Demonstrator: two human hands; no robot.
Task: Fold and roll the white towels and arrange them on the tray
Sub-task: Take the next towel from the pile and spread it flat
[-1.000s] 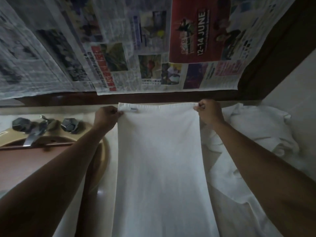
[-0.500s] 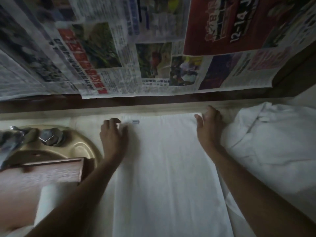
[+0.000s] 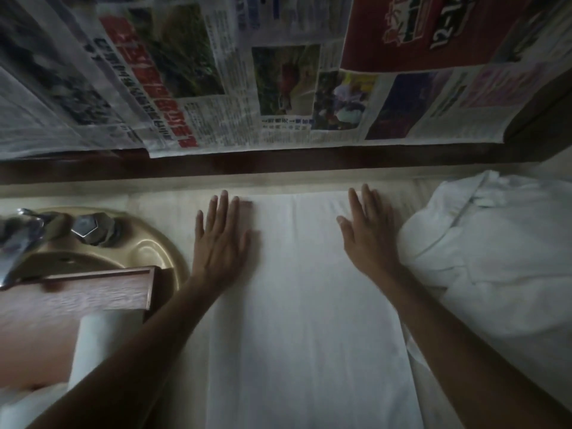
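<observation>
1. Nearest, at lower left, a rolled white towel (image 3: pixel 93 348) lies on a wooden tray (image 3: pixel 93 287). The tray's far corner overlaps a gold-coloured sink (image 3: pixel 151 252).
2. In the middle, a long white towel (image 3: pixel 309 320) lies flat on the pale counter (image 3: pixel 167 202). It runs lengthwise away from the person as a narrow, smooth strip, not yet rolled.
3. Both bare forearms reach forward over it. The left hand (image 3: pixel 221 239) lies palm down on the towel's left edge near the far end, fingers straight and slightly spread. The right hand (image 3: pixel 368 236) lies the same way on the right edge. Neither pinches the cloth; both press it flat.
4. The cloth looks thin, soft and light. It would likely wrinkle or slide if pushed from one side only. The far corners, just beyond the fingertips, seem the best places to take hold for a fold. For rolling, an even grip across one short end should keep the roll straight.
5. To the right, touching the right wrist, sits a loose heap of white towels (image 3: pixel 483 261), still unfolded.
6. Far left, a metal tap (image 3: pixel 18 239) stands over the sink.
7. Farthest away, newspaper sheets (image 3: pixel 216 88) cover the wall.
</observation>
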